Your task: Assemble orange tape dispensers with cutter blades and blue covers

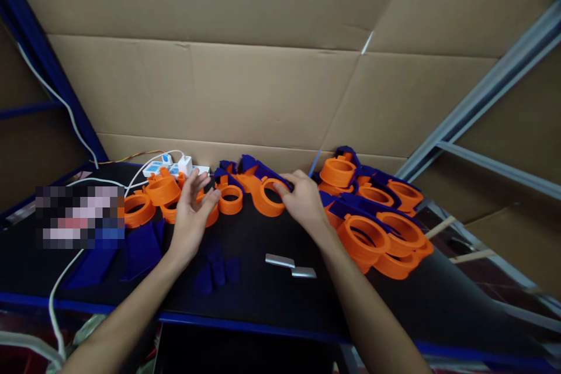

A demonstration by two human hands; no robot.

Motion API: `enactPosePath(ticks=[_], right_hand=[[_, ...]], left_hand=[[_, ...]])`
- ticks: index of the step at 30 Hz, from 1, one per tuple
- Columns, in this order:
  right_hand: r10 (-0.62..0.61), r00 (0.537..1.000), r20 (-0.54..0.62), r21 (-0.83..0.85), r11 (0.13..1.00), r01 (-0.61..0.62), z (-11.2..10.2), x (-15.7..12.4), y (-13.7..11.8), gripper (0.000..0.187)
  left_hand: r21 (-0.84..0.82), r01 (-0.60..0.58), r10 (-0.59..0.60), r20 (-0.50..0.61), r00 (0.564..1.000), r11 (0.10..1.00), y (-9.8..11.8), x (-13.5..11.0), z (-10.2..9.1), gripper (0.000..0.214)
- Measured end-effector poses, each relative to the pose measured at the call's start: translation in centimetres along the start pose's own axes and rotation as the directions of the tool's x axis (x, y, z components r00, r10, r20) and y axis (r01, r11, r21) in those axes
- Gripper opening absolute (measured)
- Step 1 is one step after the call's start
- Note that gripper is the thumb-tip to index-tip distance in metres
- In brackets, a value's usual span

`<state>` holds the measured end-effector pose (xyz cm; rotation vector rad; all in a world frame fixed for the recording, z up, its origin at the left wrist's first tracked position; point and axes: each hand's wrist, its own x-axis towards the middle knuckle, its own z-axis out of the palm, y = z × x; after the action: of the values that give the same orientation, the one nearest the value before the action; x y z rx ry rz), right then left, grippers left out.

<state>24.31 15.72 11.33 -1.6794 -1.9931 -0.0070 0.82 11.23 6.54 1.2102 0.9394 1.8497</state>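
Note:
My right hand [302, 201] grips an orange ring part [268, 198] with a dark blue piece attached, at the back middle of the black tabletop [263, 298]. Its fingers curl over the ring's rim. My left hand [193, 210] hovers open just left of it, fingers spread, over several more orange rings [230, 198]. A few small dark blue pieces [217, 273] lie below my left hand.
A pile of orange rings and blue parts [377, 222] fills the right side. Flat blue pieces [140, 251] lie at the left. Two small silver metal strips [291, 266] rest in the middle. A white power strip [175, 168] with cables sits at the back left. Cardboard walls stand behind.

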Motion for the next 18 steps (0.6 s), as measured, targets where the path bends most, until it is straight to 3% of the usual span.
enactPosePath(ticks=[2,5,11,18], right_hand=[[0.087,0.996,0.006,-0.087,0.992,-0.086,-0.3,0.3,1.1,0.031],[0.152,0.987,0.049,-0.181,0.973,-0.140,0.0,0.2,1.6,0.031],[0.163,0.982,0.090,-0.247,0.959,-0.137,0.3,-0.3,0.9,0.035],[0.110,0.993,0.048,-0.230,0.968,-0.096,0.9,0.5,-0.1,0.034]], left_hand=[[0.099,-0.065,0.063,0.026,0.998,0.993,-0.4,0.2,-0.3,0.055],[0.155,-0.052,0.038,0.088,0.995,0.987,-0.8,0.5,-0.9,0.042],[0.286,-0.058,-0.005,0.215,0.977,0.956,-0.6,0.3,-0.8,0.031],[0.449,-0.204,0.004,0.408,0.913,0.870,-0.3,-0.2,-0.1,0.022]])
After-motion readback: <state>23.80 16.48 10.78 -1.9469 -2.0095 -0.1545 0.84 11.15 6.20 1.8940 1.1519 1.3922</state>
